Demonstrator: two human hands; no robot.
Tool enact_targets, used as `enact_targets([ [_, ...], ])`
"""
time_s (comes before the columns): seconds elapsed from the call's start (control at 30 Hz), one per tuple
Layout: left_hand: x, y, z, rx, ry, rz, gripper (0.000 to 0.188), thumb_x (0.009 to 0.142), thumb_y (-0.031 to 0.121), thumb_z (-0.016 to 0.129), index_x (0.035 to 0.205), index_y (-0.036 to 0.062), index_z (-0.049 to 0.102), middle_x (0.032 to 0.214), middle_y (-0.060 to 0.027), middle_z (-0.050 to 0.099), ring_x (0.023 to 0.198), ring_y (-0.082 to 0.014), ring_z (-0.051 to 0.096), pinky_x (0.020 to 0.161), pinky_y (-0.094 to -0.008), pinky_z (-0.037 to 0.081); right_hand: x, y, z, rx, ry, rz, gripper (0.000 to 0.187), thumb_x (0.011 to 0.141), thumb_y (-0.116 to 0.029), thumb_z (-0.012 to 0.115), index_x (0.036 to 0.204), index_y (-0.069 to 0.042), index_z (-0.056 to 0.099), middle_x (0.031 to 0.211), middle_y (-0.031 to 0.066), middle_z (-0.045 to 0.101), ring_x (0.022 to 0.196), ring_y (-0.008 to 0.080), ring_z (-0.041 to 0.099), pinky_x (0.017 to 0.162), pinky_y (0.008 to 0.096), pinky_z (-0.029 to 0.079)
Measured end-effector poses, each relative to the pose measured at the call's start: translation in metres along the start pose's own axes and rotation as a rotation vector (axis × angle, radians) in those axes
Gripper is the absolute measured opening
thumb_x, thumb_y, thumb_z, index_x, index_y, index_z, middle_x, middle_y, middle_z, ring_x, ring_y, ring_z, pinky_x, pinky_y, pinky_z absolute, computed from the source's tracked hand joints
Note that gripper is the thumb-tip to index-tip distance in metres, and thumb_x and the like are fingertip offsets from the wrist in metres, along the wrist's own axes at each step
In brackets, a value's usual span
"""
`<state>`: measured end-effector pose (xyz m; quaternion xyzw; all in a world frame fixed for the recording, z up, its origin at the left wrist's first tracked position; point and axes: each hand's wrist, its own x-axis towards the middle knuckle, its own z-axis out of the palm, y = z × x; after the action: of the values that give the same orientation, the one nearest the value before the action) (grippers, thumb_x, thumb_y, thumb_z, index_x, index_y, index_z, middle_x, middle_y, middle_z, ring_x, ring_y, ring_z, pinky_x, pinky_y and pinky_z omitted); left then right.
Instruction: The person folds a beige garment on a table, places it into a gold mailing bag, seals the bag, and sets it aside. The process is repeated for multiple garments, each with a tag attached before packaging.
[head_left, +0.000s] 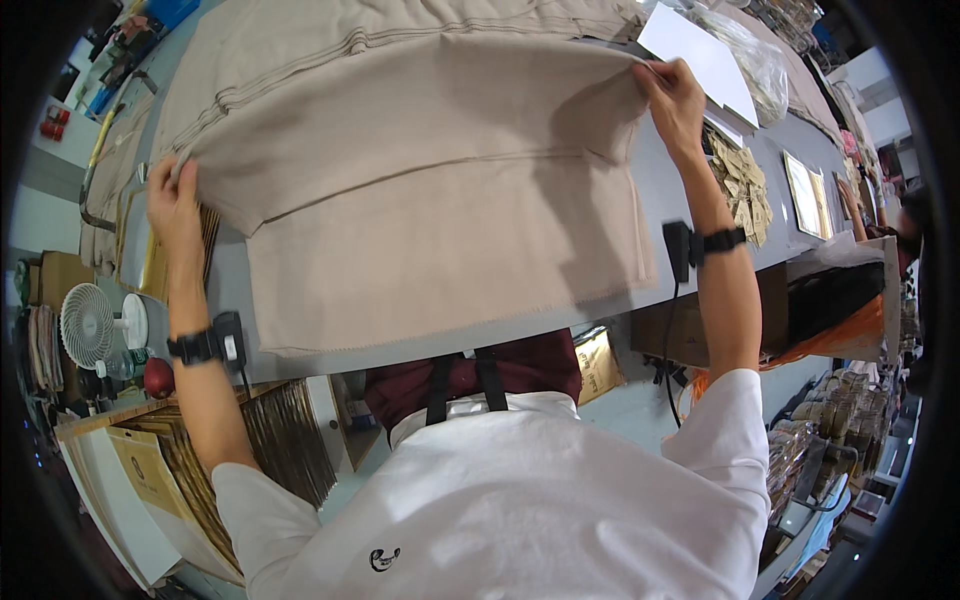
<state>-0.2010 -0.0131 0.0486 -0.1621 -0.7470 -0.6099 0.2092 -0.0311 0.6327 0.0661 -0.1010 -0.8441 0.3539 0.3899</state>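
Note:
A large beige knit garment lies spread over the grey table. My left hand pinches its left edge. My right hand grips the top right corner of the folded upper layer and holds it slightly lifted. Both arms are stretched out wide, each with a black wrist device. More of the same beige fabric lies stacked behind the piece I hold.
White sheets and clear plastic bags lie at the far right, with a pile of tan tags beside them. A small white fan and brown paper envelopes sit at the left below the table. Another person's arm shows at the right.

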Motion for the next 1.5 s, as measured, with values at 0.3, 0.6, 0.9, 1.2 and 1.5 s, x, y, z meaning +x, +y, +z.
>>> enact_targets([
  [0.3, -0.183, 0.017, -0.098, 0.153, -0.226, -0.271, 0.029, 0.099, 0.016, 0.073, 0.121, -0.0007, 0.066, 0.113, -0.0042, 0.065, 0.107, -0.0152, 0.06, 0.1, -0.032, 0.046, -0.168, -0.016, -0.098, -0.057, -0.505, 0.041, 0.013, 0.092, -0.005, 0.077, 0.104, -0.001, 0.072, 0.109, 0.0085, 0.078, 0.093, 0.0173, 0.069, 0.084, 0.0326, 0.054],
  [0.6, -0.23, 0.016, -0.075, 0.556, -0.122, -0.484, 0.049, 0.091, 0.022, 0.083, 0.131, -0.002, 0.069, 0.102, -0.0042, 0.065, 0.096, -0.0154, 0.058, 0.091, -0.031, 0.049, -0.189, -0.024, -0.043, -0.3, -0.439, -0.11, 0.024, 0.098, -0.019, 0.071, 0.118, -0.004, 0.074, 0.13, 0.015, 0.072, 0.124, 0.0356, 0.065, 0.107, 0.047, 0.049],
  [0.9, -0.23, 0.017, -0.057, 0.651, -0.075, -0.47, 0.048, 0.088, 0.022, 0.087, 0.124, -0.0056, 0.07, 0.097, -0.0021, 0.06, 0.087, -0.0137, 0.052, 0.082, -0.0296, 0.049, -0.151, -0.004, -0.021, -0.386, -0.606, -0.154, 0.031, 0.102, -0.024, 0.064, 0.127, -0.009, 0.073, 0.129, 0.016, 0.072, 0.117, 0.0351, 0.07, 0.096, 0.0433, 0.056],
  [1.2, -0.232, 0.006, -0.063, 0.542, -0.034, -0.514, 0.044, 0.09, 0.02, 0.085, 0.123, -0.0052, 0.071, 0.092, 0.0021, 0.058, 0.083, -0.0088, 0.049, 0.075, -0.0258, 0.047, -0.062, 0.066, 0.0, -0.44, -0.543, 0.242, 0.033, 0.093, -0.035, 0.077, 0.105, -0.004, 0.08, 0.097, 0.0161, 0.076, 0.086, 0.0337, 0.072, 0.078, 0.0454, 0.056],
  [1.5, -0.234, -0.001, -0.065, 0.609, -0.066, -0.492, 0.042, 0.092, 0.02, 0.083, 0.122, -0.0059, 0.07, 0.088, 0.0014, 0.053, 0.081, -0.0116, 0.046, 0.075, -0.0293, 0.045, -0.03, 0.071, 0.007, -0.646, -0.483, 0.024, 0.03, 0.101, -0.037, 0.064, 0.103, -0.008, 0.075, 0.107, 0.0125, 0.073, 0.099, 0.0395, 0.07, 0.085, 0.0477, 0.055],
])
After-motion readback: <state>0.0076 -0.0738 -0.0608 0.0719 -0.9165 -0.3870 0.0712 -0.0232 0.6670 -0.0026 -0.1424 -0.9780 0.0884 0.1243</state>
